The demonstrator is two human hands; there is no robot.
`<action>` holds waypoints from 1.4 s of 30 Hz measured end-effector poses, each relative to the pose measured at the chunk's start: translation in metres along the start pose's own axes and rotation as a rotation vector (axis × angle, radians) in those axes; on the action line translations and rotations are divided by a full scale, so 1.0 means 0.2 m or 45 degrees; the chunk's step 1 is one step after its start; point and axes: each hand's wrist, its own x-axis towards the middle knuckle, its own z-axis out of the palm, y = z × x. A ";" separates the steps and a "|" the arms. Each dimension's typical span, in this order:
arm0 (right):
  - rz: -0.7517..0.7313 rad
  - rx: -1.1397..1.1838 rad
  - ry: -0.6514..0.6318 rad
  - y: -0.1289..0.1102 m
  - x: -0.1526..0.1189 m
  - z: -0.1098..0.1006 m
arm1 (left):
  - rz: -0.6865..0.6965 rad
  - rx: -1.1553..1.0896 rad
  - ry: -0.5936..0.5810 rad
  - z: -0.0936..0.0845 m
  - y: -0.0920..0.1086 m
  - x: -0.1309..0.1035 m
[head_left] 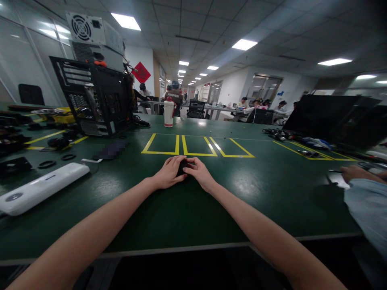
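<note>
A small black object (182, 167) is between my two hands, over the green table (193, 217). Its kind cannot be made out, as fingers cover much of it. My left hand (167, 173) is curled around its left side, thumb low and fingers over the top. From the right, my right hand (199, 172) pinches it with thumb and fingertips. Just beyond both hands lie yellow tape outlines (198, 154) on the tabletop.
At left stand a white power strip (45, 187), black rings (47, 164) and an open black computer case (96, 96) topped by power supplies (93, 30). A white bottle (168, 113) stands farther back. At right, a co-worker's sleeve (367, 207) reaches in near cables and tools.
</note>
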 end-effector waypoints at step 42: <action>-0.147 -0.154 0.002 0.02 -0.01 0.00 | -0.009 -0.010 0.014 0.01 0.00 0.01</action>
